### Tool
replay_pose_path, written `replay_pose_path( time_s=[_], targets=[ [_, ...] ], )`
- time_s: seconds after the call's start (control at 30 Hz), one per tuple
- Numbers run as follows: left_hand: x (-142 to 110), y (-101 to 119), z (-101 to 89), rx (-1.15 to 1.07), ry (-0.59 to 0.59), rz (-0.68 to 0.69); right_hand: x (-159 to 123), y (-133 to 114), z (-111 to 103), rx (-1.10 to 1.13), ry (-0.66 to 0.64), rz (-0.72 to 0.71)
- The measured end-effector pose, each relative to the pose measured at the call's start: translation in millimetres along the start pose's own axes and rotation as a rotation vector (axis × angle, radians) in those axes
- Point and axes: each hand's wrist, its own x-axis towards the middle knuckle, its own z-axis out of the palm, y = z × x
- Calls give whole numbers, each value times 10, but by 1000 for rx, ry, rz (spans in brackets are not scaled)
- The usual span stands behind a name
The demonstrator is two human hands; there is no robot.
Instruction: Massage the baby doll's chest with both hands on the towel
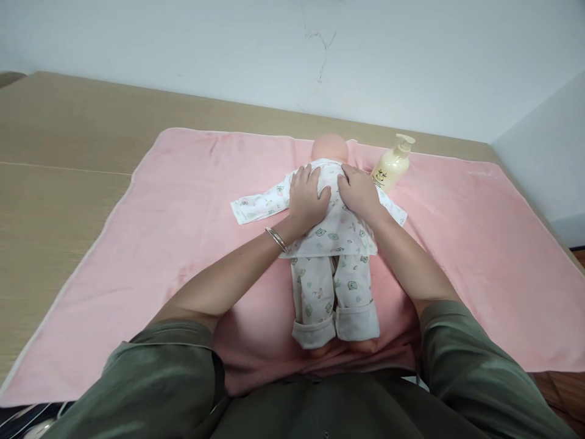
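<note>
A baby doll (336,241) in a white printed shirt and trousers lies on a pink blanket (192,213), its bald head (329,148) pointing away from me. My left hand (307,198) lies flat on the left side of the doll's upper body, fingers stretched out, with a bracelet on the wrist. My right hand (359,192) rests flat on the right side, fingers together and extended. Neither hand grips anything; both press on the shirt.
A cream pump bottle (392,164) stands on the blanket just right of the doll's head. The blanket covers a tan wooden table (59,158) set against a pale wall. The table's right edge drops off near the corner.
</note>
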Motion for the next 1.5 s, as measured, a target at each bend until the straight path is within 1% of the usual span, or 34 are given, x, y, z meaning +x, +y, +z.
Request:
replay_pose_path(
  time_s=[0.13, 0.27, 0.37, 0.47, 0.53, 0.63, 0.67, 0.73, 0.8, 0.87, 0.93, 0.97, 1.03, 1.13, 1.2, 1.27, 1.37, 1.43, 1.5],
  targets=[
    [77, -28, -21, -5, -9, 9, -18, -23, 21, -47, 7, -9],
    [220, -107, -48, -30, -77, 14, -165, -136, 29, -91, 23, 37],
    [269, -140, -52, -46, -98, 23, -275, -228, -17, -94, 40, 21],
    [175, -67, -41, -26, -81, 48, -246, -215, -50, -85, -1, -1],
    [43, 43, -33, 13, -69, 84, -140, -131, -38, -38, -35, -8],
    [-131, 205, -34, 84, -57, 130, 25, 10, 16, 45, -48, 17],
    [-151, 232, -40, 96, -60, 142, 51, 32, 31, 48, -45, 27],
    [-115, 229, -62, 96, -80, 156, 34, 19, 43, 13, -44, 34],
    [-1, 165, -93, 89, -115, 134, -63, -61, 26, -52, -48, -7],
    [121, 88, -122, 96, -151, 78, -187, -160, -8, -115, -47, -86],
    [182, 48, -135, 116, -169, 33, -268, -221, -42, -157, -46, -160],
    [179, 51, -134, 130, -166, 27, -277, -226, -54, -163, -51, -172],
    [109, 103, -120, 171, -142, 49, -225, -185, -69, -139, -66, -128],
    [-54, 230, -91, 246, -104, 111, -56, -59, -61, -58, -74, 0],
    [-107, 278, -84, 275, -97, 141, 22, -7, -40, -41, -73, 28],
    [-72, 255, -93, 270, -105, 150, 19, -19, -15, -73, -63, 8],
    [90, 118, -123, 209, -133, 119, -110, -133, 7, -133, -45, -39],
    [187, 25, -135, 154, -146, 91, -201, -210, 1, -154, -61, -74],
    [222, -20, -127, 129, -140, 79, -232, -234, -17, -157, -78, -99]
  ],
)
